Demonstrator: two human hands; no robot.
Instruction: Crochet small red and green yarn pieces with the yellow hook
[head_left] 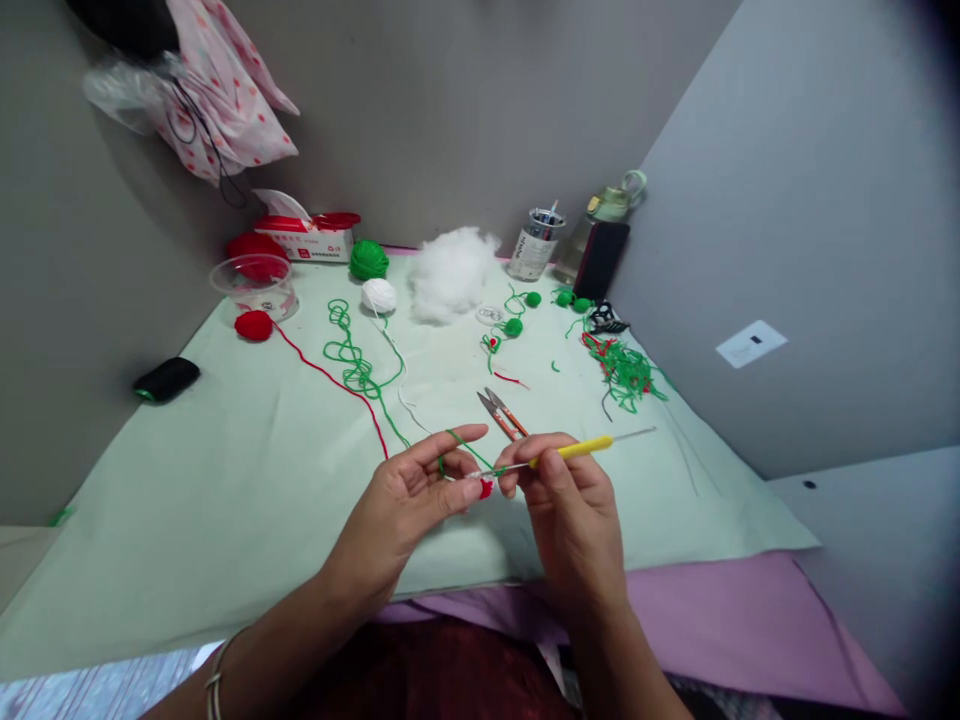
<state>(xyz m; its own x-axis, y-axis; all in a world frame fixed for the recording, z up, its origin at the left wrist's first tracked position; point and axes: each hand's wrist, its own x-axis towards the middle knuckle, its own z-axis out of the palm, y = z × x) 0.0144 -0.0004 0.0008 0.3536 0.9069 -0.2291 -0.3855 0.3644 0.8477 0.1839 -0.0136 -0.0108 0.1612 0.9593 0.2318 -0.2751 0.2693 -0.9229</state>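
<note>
1. Dark red clothing [450,675] fills the bottom centre of the frame, nearest the camera, with a forearm on either side and a bracelet [215,685] on the left wrist
2. Left hand [401,495], just left of the lower centre: thumb and fingers pinch a small red-and-white piece [486,488], while the index finger stretches out with green yarn [474,448] running over it
3. Right hand [574,505], right of the lower centre: thumb and fingers close around a yellow-handled hook [581,449]; its metal shaft points left to the small red-and-white piece, and another thin metal end sticks out to the right
4. Scissors [504,410] with orange handles lie just above the right hand in the frame, blades toward the upper left
5. Left of centre, a red yarn ball [253,325], a white yarn ball [379,296] and a green yarn ball [368,260] rest on the pale green cloth [225,500]
6. White fluffy stuffing [450,275] sits at upper centre
7. Right of centre lies a tangle of green and red yarn [628,375]; above it, a dark phone [602,260] stands tilted before a bottle [611,205]
</note>
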